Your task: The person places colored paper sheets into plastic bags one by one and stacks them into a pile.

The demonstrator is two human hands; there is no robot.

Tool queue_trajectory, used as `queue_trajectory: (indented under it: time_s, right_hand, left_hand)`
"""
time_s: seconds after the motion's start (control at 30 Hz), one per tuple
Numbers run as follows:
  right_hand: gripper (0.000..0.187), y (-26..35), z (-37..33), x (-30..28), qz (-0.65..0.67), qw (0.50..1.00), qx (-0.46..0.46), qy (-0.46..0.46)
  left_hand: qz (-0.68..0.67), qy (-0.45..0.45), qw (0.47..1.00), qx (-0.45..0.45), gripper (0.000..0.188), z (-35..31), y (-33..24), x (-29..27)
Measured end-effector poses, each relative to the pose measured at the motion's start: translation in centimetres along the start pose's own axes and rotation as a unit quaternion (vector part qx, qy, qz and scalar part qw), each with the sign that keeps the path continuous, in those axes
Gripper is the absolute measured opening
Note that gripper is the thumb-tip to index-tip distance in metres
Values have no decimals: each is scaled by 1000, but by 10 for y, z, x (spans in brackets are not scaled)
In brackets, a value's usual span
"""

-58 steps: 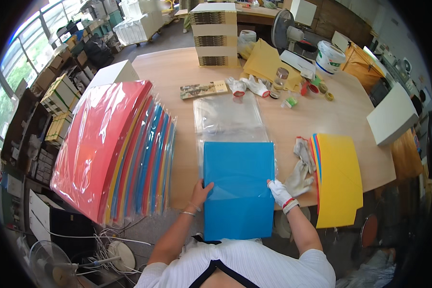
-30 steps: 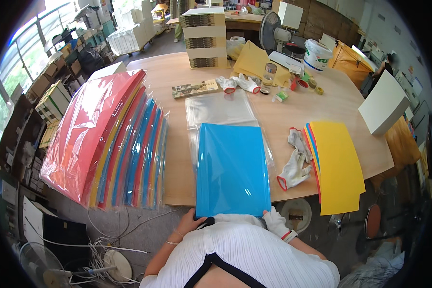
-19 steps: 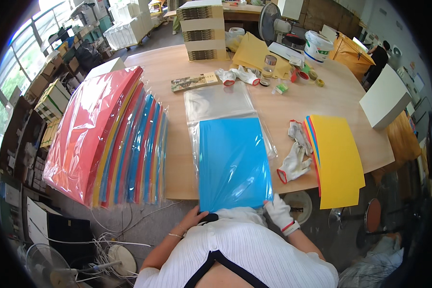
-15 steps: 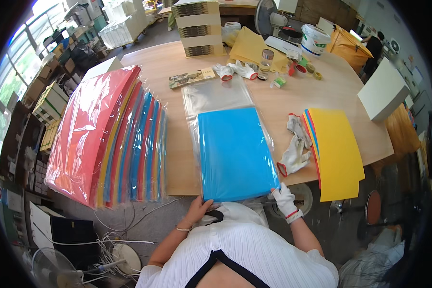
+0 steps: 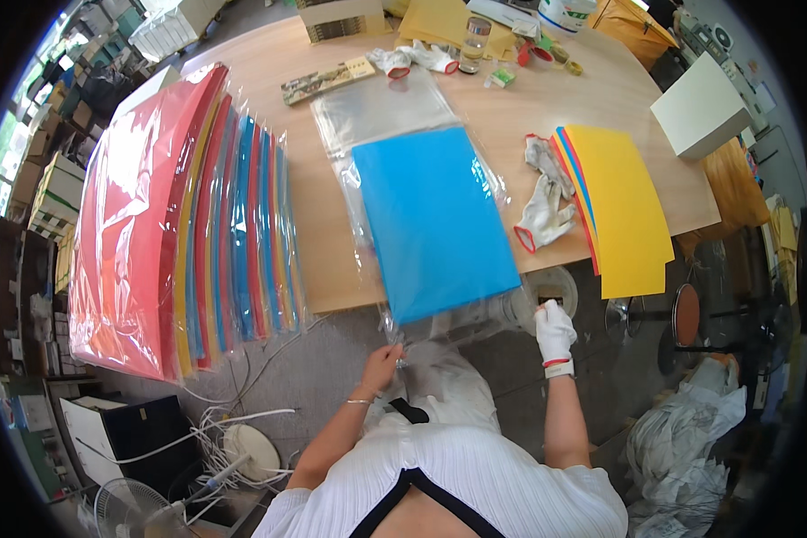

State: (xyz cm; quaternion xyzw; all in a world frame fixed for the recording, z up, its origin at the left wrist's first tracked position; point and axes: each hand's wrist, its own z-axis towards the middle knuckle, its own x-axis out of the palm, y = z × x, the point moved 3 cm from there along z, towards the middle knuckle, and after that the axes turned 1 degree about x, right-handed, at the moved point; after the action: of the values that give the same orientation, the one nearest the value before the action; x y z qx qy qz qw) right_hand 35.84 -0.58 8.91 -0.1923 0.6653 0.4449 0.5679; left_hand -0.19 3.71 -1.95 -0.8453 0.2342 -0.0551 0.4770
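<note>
A flat blue sheet or folder (image 5: 439, 224) lies in a clear plastic bag, its near end sticking out past the table edge. My bare left hand (image 5: 383, 368) is closed in a pinch on the bag's near left corner. My right hand (image 5: 555, 334), in a white glove, is closed on the near right side of the same clear plastic bag (image 5: 479, 316). Between the two hands the film stretches toward my body, beyond the blue edge. Under the blue piece, more clear bags (image 5: 385, 112) lie on the table.
Left stands a tall stack of bagged red, yellow and blue pieces (image 5: 134, 224). Right, yellow, red and blue sheets (image 5: 623, 206) overhang the edge beside white gloves (image 5: 547, 211). Farther back are a patterned box (image 5: 327, 81), a glass jar (image 5: 475, 45) and tape rolls (image 5: 556, 56). A white box (image 5: 701, 108) sits far right.
Both hands have moved off the blue piece's near corners toward my body, drawing the clear film out. The view has tilted down, so the table sits higher in the picture.
</note>
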Motion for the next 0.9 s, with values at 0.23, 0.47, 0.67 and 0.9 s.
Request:
queue_trajectory:
  time_s: [0.23,0.47,0.67,0.9]
  right_hand:
    - [13,152,-73,61,171,919,-327,139]
    - [11,186,-102,85,89,849,-432,292]
    - [14,27,-34,-90,562,750,-173,303]
    - [27,-214,-39,-95,-103,989,74,80]
  left_hand:
    - [-214,21,975,-58,42,-19,-5,13]
    - [-308,-43,937,-159,39,-21,1,22]
    - [-190,-7,980,-58,42,-26,4,12]
    - [194,-154,950,192,31,-36,-8,-15]
